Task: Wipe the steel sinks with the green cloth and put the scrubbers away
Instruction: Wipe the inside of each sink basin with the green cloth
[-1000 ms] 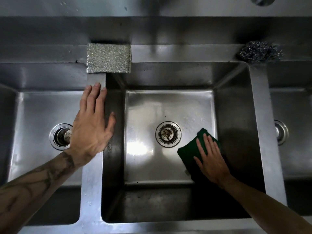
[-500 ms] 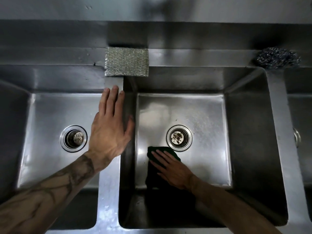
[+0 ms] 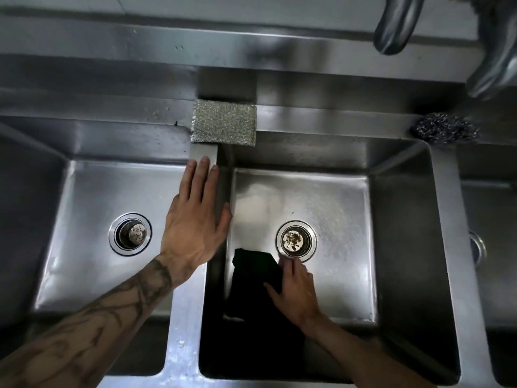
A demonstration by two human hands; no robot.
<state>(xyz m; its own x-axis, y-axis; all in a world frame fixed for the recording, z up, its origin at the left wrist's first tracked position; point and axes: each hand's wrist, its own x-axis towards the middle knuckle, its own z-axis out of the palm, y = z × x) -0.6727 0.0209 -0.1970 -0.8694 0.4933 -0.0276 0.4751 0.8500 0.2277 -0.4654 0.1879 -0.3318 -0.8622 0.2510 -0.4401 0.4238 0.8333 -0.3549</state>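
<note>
The green cloth (image 3: pixel 253 278), dark here, lies on the floor of the middle steel sink (image 3: pixel 335 225), at its near left. My right hand (image 3: pixel 293 289) presses flat on the cloth's right part, just below the drain (image 3: pixel 296 240). My left hand (image 3: pixel 195 219) rests flat, fingers together, on the divider (image 3: pixel 181 331) between the left sink (image 3: pixel 84 247) and the middle one. A flat silver scrubber pad (image 3: pixel 223 124) lies on the back ledge above the divider. A dark steel wool ball (image 3: pixel 444 130) sits on the ledge at the middle sink's far right corner.
A third sink (image 3: pixel 492 247) shows partly at the right edge. The left sink has its own drain (image 3: pixel 130 233). A faucet spout (image 3: pixel 397 23) and a second blurred metal piece (image 3: pixel 495 65) hang over the back right. A steel backsplash runs behind.
My right hand swept the cloth from the right side of the middle sink's floor to the near left, beside the drain. My left hand stayed on the divider. The view shifted.
</note>
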